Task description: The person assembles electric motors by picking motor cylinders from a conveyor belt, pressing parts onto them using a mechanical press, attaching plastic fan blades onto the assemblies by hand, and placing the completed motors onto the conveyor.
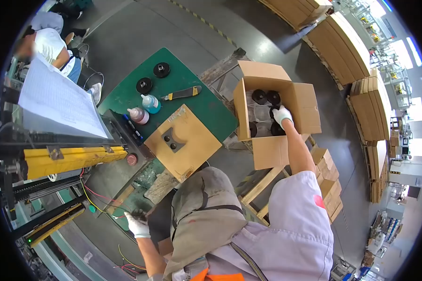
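My right hand, in a white glove, reaches into an open cardboard box. Its fingers are closed on a black round part inside. Several more black round parts lie in the box, among them one with a raised hub. Low on the left, my left hand, also gloved, is closed around something dark whose kind I cannot make out. It is beside the machine, near red and yellow wires.
A green table bears two black discs, a utility knife, two bottles and a brown board with a grey curved block. Stacked cardboard stands at right. Another person sits at upper left.
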`<state>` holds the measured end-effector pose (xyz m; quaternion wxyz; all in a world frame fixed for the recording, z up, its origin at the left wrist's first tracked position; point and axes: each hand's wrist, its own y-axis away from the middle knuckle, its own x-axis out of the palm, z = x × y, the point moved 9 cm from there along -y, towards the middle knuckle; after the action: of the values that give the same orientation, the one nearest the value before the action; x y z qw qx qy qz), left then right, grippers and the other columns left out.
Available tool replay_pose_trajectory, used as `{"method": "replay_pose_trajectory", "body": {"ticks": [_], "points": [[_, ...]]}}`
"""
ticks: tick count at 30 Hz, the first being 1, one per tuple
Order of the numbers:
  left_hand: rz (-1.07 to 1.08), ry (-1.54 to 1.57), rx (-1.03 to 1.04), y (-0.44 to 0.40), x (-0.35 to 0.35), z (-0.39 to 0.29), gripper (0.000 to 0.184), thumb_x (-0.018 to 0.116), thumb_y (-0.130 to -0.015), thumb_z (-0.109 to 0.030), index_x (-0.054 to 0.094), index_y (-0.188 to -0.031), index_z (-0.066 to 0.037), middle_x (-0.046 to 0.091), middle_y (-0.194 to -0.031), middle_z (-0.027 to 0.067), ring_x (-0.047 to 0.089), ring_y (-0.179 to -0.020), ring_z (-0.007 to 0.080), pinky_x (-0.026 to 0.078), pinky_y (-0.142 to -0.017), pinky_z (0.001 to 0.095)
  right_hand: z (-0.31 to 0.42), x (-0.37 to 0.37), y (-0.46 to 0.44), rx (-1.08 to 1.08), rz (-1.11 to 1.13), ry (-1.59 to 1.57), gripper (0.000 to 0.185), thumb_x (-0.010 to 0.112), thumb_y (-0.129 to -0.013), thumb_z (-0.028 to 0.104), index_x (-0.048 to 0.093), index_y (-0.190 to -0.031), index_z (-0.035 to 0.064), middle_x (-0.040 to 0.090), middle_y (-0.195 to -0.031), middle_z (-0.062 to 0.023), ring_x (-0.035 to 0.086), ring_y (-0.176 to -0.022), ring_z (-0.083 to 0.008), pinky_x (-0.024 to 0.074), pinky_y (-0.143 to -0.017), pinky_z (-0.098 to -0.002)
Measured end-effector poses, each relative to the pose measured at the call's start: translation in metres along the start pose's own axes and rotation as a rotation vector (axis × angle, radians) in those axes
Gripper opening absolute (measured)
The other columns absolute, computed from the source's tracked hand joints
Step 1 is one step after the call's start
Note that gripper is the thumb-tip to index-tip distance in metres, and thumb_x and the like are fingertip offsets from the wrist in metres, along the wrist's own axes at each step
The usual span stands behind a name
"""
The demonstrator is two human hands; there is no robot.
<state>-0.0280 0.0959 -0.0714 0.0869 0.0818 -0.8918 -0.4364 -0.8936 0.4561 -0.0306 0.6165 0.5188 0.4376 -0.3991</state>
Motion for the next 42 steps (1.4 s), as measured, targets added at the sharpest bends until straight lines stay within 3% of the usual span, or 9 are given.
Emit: {"method": "replay_pose_trajectory", "body": {"ticks": [11,14,22,25,27,31,35,39,42], "points": [[0.310,-0.938,0.532,0.082,0.075,-0.014,0.036,0.061,-0.108,-0.033,0.070,-0.103,0.001,0.074,-0.087,0.0089,0.070,-0.069,0.0150,0.056,-0.064,0.0298,-0.015,-0.023,0.002,0.052,-0.159,-0.081,0.036,0.064,-0.091,0.023,0.076,-0.117,0.0006,0.073,-0.122,-0.0275,0.068,-0.123,-0.0428,0.0537,-0.105,-0.0476],[0.633,-0.977,0.557,0.142,0.162,-0.039,0.031,0.065,-0.105,-0.026,0.072,-0.108,0.004,0.075,-0.096,0.0112,0.070,-0.085,0.0167,0.056,-0.078,0.0315,0.020,-0.061,0.067,0.006,0.090,-0.808,0.022,0.075,-0.093,0.016,0.074,-0.105,-0.0027,0.070,-0.077,-0.0063,0.061,-0.054,-0.0121,0.0473,-0.046,-0.0292],[1.170,-0.588,0.756,0.226,0.254,-0.135,0.070,0.066,-0.106,-0.028,0.036,-0.164,-0.003,0.058,-0.145,0.0149,0.061,-0.123,0.0225,0.048,-0.109,0.0378,0.319,-0.114,0.391,-0.639,0.569,-0.716,0.025,0.067,-0.101,0.020,0.075,-0.111,-0.0024,0.071,-0.082,-0.0044,0.063,-0.065,-0.0113,0.0496,-0.056,-0.0291],[1.172,-0.491,0.419,0.203,0.211,-0.159,0.066,0.050,-0.113,-0.045,0.035,-0.163,-0.005,0.060,-0.137,0.0142,0.065,-0.105,0.0197,0.054,-0.092,0.0350,0.426,-0.109,0.517,-1.089,0.477,-0.409,0.033,0.069,-0.094,0.029,0.075,-0.106,-0.0013,0.073,-0.092,-0.0229,0.073,-0.084,-0.0365,0.0548,-0.077,-0.0444],[1.143,-0.424,0.245,0.193,0.170,-0.173,0.056,0.046,-0.114,-0.047,0.051,-0.153,-0.007,0.069,-0.116,0.0116,0.068,-0.078,0.0199,0.056,-0.069,0.0334,0.484,-0.104,0.595,-1.444,0.354,-0.297,0.026,0.066,-0.099,0.022,0.074,-0.104,-0.0021,0.069,-0.081,-0.0075,0.063,-0.071,-0.0131,0.0511,-0.068,-0.0332],[0.786,0.074,-0.045,0.141,0.088,-0.198,0.032,0.049,-0.113,-0.038,0.065,-0.106,-0.011,0.063,-0.069,0.0008,0.054,-0.046,0.0132,0.039,-0.040,0.0286,0.552,-0.081,0.689,-1.396,0.514,-0.369,0.030,0.065,-0.099,0.024,0.073,-0.114,-0.0007,0.071,-0.083,-0.0093,0.065,-0.074,-0.0173,0.0530,-0.071,-0.0351],[0.789,0.348,-0.056,0.109,0.053,-0.228,0.029,0.049,-0.111,-0.038,0.065,-0.105,-0.014,0.059,-0.068,0.0015,0.044,-0.043,0.0145,0.035,-0.041,0.0292,0.570,-0.065,0.692,-1.291,0.201,-0.627,0.045,0.066,-0.102,0.037,0.069,-0.130,0.0017,0.073,-0.126,-0.0219,0.072,-0.115,-0.0338,0.0539,-0.101,-0.0391],[0.830,0.346,-0.117,0.104,0.043,-0.240,0.030,0.049,-0.110,-0.039,0.063,-0.108,-0.013,0.061,-0.071,0.0041,0.050,-0.048,0.0166,0.039,-0.043,0.0297,0.559,0.017,0.724,-0.696,1.207,-0.963,0.039,0.061,-0.108,0.039,0.065,-0.134,0.0097,0.070,-0.097,-0.0082,0.063,-0.068,-0.0140,0.0547,-0.059,-0.0330],[1.039,0.320,-0.124,0.113,0.066,-0.248,0.041,0.045,-0.110,-0.045,0.067,-0.117,-0.012,0.070,-0.097,0.0177,0.065,-0.075,0.0332,0.054,-0.066,0.0468,0.570,0.022,0.730,-0.561,1.323,-1.170,0.030,0.059,-0.110,0.037,0.065,-0.128,0.0144,0.071,-0.091,-0.0052,0.060,-0.057,-0.0148,0.0512,-0.053,-0.0323]]}}
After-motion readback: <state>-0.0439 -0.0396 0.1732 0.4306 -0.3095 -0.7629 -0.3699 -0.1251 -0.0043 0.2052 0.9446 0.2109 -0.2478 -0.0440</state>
